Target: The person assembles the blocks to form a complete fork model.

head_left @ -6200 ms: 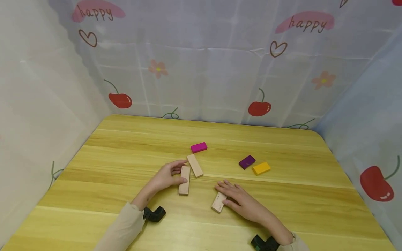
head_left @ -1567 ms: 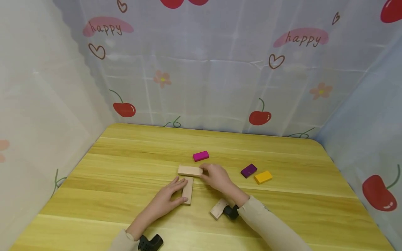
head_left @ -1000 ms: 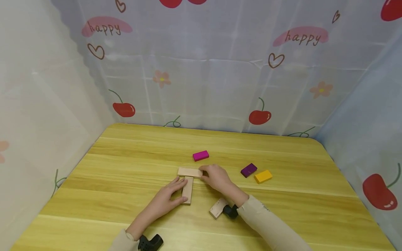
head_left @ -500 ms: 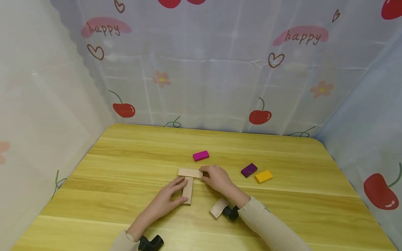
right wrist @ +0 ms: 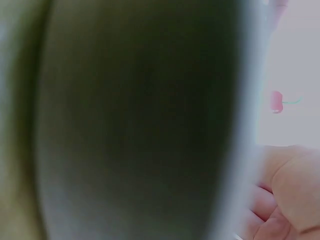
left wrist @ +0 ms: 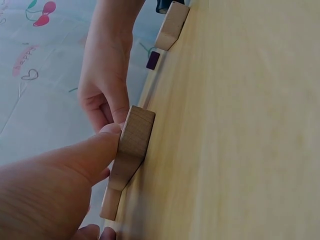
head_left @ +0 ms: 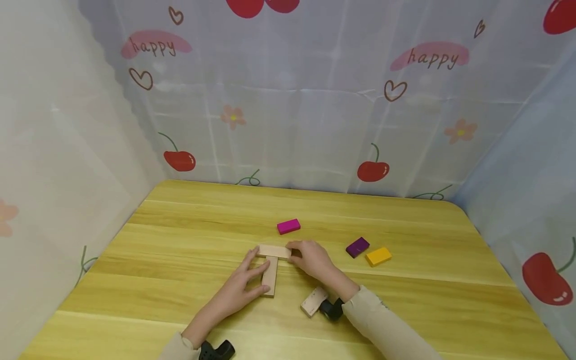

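Two plain wooden blocks form a T shape on the table: a crosswise block [head_left: 273,251] lies at the far end of a lengthwise block [head_left: 271,277]. My left hand [head_left: 236,290] has its fingers spread, the thumb and one fingertip resting on the lengthwise block. Another fingertip touches the left end of the crosswise block. In the left wrist view, the thumb presses the top edge of the lengthwise block [left wrist: 134,140]. Fingers and thumb of my right hand [head_left: 317,262] pinch the crosswise block's right end. A blurred dark shape covers most of the right wrist view.
A speckled wooden block [head_left: 313,301] lies nearer, partly behind the black right wrist device [head_left: 332,310]. Farther back is a magenta block [head_left: 288,226]. To the right, a purple block [head_left: 357,247] sits beside a yellow block [head_left: 378,256]. Printed curtains [head_left: 306,125] surround the table.
Earlier, my right hand lay on the speckled block; since then the slanted block was turned crosswise. In the last half second, a left finger has reached the crosswise block's left end.
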Demonstrator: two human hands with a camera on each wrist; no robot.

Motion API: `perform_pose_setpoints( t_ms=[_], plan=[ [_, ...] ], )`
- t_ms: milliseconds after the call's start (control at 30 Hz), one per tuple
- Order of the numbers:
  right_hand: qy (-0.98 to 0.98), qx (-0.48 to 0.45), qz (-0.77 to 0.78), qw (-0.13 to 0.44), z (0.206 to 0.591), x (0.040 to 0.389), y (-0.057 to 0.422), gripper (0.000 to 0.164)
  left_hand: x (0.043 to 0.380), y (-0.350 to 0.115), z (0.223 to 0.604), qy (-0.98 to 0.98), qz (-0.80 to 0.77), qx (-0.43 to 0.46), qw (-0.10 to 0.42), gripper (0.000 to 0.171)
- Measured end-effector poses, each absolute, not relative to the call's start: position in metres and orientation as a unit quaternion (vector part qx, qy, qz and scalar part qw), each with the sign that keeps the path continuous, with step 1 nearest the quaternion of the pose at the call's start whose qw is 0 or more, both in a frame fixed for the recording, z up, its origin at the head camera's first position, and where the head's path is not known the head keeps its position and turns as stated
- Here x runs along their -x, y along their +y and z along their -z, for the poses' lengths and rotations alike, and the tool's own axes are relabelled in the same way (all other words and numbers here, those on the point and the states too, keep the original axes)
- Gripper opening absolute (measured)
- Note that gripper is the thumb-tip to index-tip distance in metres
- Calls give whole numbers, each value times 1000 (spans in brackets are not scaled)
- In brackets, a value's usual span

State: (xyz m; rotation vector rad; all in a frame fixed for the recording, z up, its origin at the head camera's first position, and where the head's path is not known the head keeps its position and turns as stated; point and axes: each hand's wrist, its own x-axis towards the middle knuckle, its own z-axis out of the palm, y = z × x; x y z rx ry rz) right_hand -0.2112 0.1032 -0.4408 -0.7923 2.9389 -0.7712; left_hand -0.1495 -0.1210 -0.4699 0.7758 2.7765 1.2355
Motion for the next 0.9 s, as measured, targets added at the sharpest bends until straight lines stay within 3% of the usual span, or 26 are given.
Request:
perform_pose_setpoints(
  t_ms=[900],
  plan=[
    [882,269,379,79,449,223,120,39,152,-125,468,888,-354,-290,36,61]
  ],
)
